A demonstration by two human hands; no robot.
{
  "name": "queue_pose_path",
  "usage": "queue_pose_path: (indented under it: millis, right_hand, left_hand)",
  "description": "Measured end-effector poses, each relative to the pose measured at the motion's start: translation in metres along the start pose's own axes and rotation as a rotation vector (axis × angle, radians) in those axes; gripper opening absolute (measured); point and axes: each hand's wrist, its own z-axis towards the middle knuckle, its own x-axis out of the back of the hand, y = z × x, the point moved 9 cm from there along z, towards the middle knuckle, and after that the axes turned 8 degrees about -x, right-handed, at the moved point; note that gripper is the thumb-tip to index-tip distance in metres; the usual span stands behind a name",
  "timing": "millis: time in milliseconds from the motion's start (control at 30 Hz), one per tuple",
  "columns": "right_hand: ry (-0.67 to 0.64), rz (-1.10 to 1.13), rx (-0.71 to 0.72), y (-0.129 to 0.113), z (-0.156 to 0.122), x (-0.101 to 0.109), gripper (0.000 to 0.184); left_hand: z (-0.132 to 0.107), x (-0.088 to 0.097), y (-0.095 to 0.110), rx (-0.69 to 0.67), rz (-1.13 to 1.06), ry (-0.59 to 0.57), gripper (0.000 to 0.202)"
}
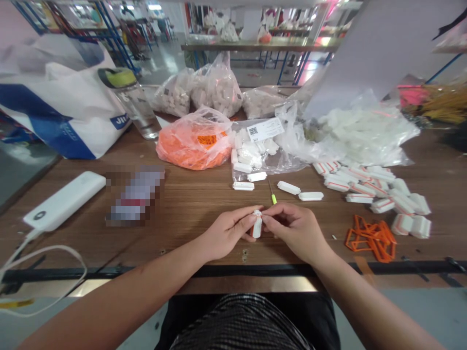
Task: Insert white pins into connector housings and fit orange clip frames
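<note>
Between the fingers and thumb of my left hand [226, 234] is a small white plastic housing [257, 228], tilted up, with an orange band along its side. The thumb and fingers of my right hand [298, 229] are pinched at its upper right end, where the band shows; the fingertips hide part of it. Just beyond my hands lies a screwdriver [273, 198] with a yellow-green handle. Several loose white housings [289, 188] lie around it. To the right is a small heap of orange rubber rings [372, 238], below a pile of banded white housings [379, 187].
Behind are a bag of orange rings [193, 141], an open bag of white parts [251, 150] and a large clear bag [365, 131]. Leftward lie a power bank [65, 199] with cable, a blurred-out flat object [136, 194], a water bottle [134, 104] and a white-blue bag [65, 107].
</note>
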Motion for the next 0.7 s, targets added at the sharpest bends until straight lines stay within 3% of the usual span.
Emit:
queue_pose_path:
  millis: [233, 433, 700]
  right_hand:
    - [-0.023, 0.031, -0.051, 0.000, 0.002, -0.001, 0.015]
    - [-0.035, 0.009, -0.088, 0.006, 0.002, -0.004, 0.012]
    - [-0.081, 0.068, -0.119, 0.015, 0.000, -0.016, 0.013]
  left_hand:
    - [0.002, -0.002, -0.009, 0.060, -0.160, -0.032, 0.044]
    - [0.002, -0.001, -0.004, 0.050, -0.014, -0.047, 0.039]
    - [0.003, 0.006, -0.012, 0.104, -0.017, 0.096, 0.035]
